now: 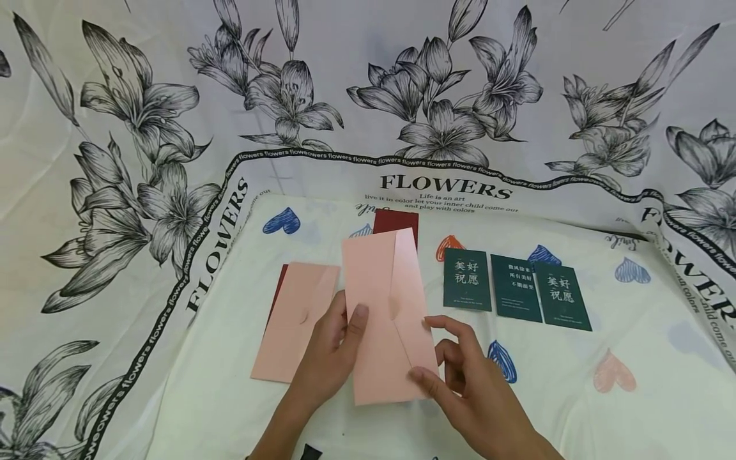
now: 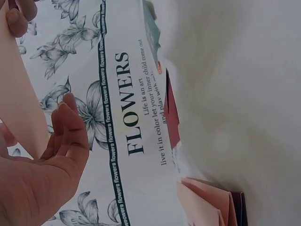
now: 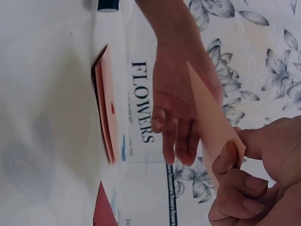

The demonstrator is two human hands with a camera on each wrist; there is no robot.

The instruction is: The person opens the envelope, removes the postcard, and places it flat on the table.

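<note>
A pink envelope (image 1: 374, 358) with a pointed flap along its right side is held up above the table. My left hand (image 1: 330, 358) grips its left edge, thumb lying over the front. At the lower right edge, my right hand (image 1: 477, 390) pinches the paper between thumb and fingers. The right wrist view shows the envelope (image 3: 211, 117) nearly edge-on, with the left hand (image 3: 178, 103) behind it. In the left wrist view, the envelope (image 2: 19, 89) rests against the fingers of the left hand (image 2: 47, 174).
Left of the hands lies a stack of pink envelopes (image 1: 313, 300) over a dark red one (image 1: 280, 287). Another dark red piece (image 1: 397, 220) lies behind the held envelope. Three green cards (image 1: 467, 294) form a row at right. A flower-printed cloth (image 1: 322, 172) rises behind the table.
</note>
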